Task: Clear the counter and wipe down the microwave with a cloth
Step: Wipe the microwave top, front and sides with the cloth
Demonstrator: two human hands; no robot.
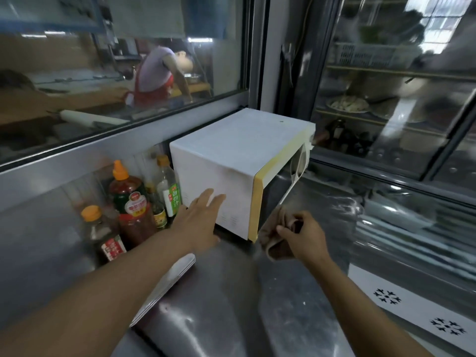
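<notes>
Microwave (231, 161) at 12 o'clock on table (231, 305), long axis 7-to-1; left hand (199, 220) flat, fingers straight, on its side, nearer; right hand (300, 234) pinching cloth (273, 240) at its front corner.

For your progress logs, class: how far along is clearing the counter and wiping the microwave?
Done: nothing clearly. In hand: the left hand rests flat on the microwave side, and the right hand grips the cloth by its front corner. Left: sauce bottles and stacked plates sit on the counter.
</notes>
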